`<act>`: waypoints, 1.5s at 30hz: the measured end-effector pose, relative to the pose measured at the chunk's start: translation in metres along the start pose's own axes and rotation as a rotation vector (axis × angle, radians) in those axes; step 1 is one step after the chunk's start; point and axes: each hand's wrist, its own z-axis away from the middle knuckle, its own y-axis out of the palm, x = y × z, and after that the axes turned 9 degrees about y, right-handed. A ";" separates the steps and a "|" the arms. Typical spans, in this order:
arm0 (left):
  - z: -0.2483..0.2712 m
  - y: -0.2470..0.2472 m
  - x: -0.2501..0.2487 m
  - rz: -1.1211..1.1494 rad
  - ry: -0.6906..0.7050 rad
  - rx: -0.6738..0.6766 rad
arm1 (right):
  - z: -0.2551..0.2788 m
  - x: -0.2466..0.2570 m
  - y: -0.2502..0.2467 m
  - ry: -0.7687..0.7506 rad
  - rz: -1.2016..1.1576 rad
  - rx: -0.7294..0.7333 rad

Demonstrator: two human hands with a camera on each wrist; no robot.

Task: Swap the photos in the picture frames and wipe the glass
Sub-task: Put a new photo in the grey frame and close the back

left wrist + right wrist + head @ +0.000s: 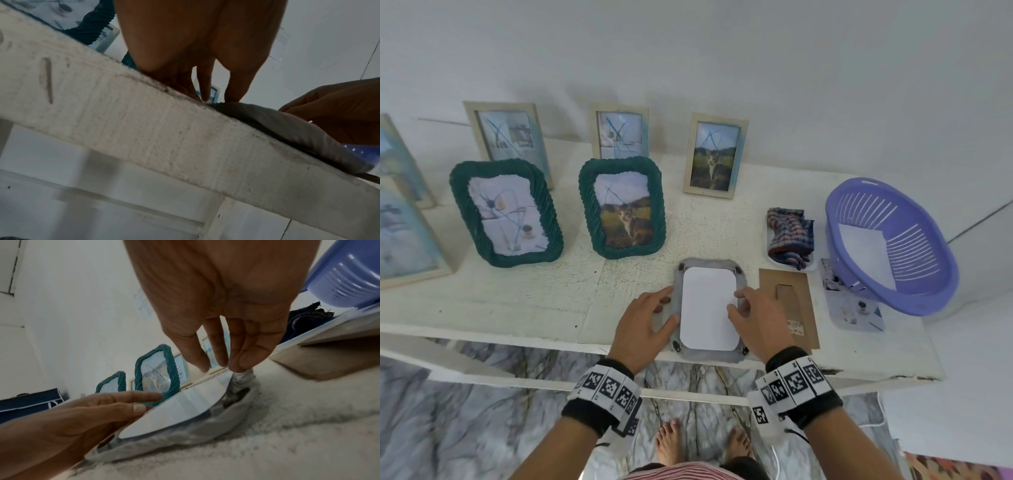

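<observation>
- Left hand (643, 323) lies flat with relaxed fingers on the 9 o'clock edge of the face-down frame (709, 356), judged to be steadying it.
- Right hand (755, 317) works at the 3 o'clock edge; in the right wrist view its fingertips (239, 365) appear to pinch a grey raised part of the frame's back there, though the hold is partly hidden.
- Face-down frame: grey, fuzzy-textured, rounded corners, lying at the near edge of the table (517, 308), at 6 o'clock.
- White photo back (707, 308) sits in the frame's recess, smooth, with rounded corners; judged newly seated or about to come out.
- Brown backing board (796, 294) lies flat just beside the frame at 3 o'clock, off so that the recess is open.
- Checked cloth (791, 236), crumpled, at 1 o'clock, near to hand for wiping.
- Purple slotted basket (928, 270) at 2 o'clock holds white paper.
- Two green ribbed frames (659, 202) stand upright at 11 o'clock.
</observation>
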 end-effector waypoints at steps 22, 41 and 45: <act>0.005 -0.001 0.004 0.126 -0.022 -0.054 | 0.007 -0.045 -0.048 0.375 0.054 -0.126; 0.005 -0.006 0.000 0.056 0.022 -0.013 | 0.011 0.042 0.019 0.080 0.282 -0.022; 0.005 -0.007 0.000 0.040 0.026 -0.006 | 0.010 0.040 0.021 0.081 0.285 -0.015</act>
